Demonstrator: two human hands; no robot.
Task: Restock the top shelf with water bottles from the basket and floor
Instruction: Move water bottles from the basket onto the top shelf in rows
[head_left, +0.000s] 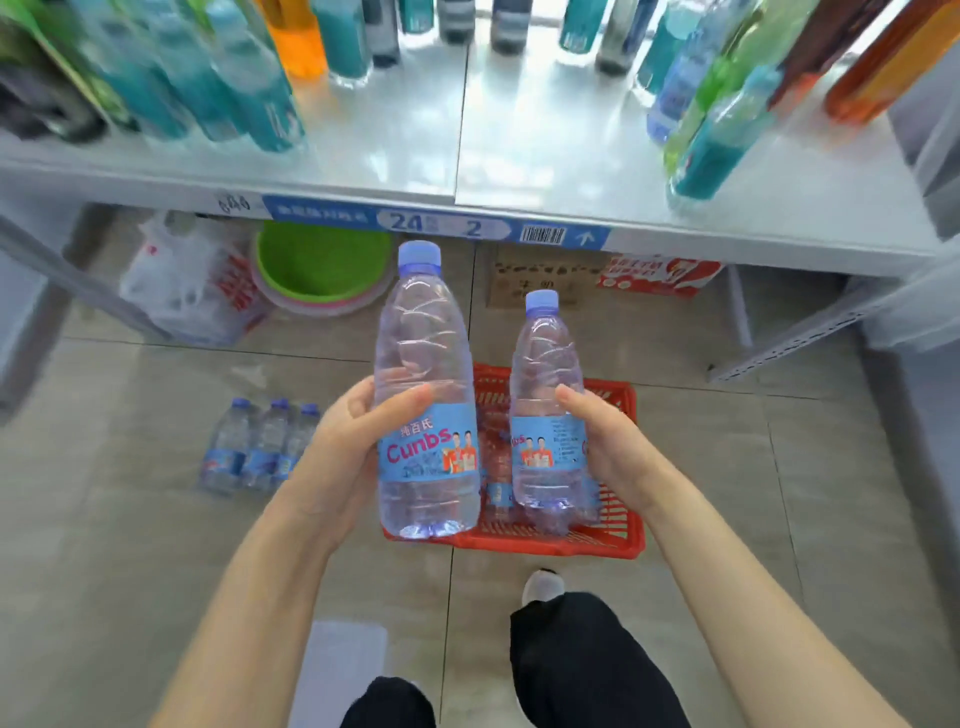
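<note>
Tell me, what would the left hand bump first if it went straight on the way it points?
Probably the shelf's front edge: the left hand holds a bottle whose cap is just below the blue price strip, though depth is unclear.

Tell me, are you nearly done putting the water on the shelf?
Not nearly. Done: I can't spot any purple-capped water on the top shelf yet, only other drinks at its sides. In hand: the left hand holds one bottle, the right hand a second bottle, both below the shelf edge. Left: more bottles lie in the red basket and three bottles wait on the floor.
</note>
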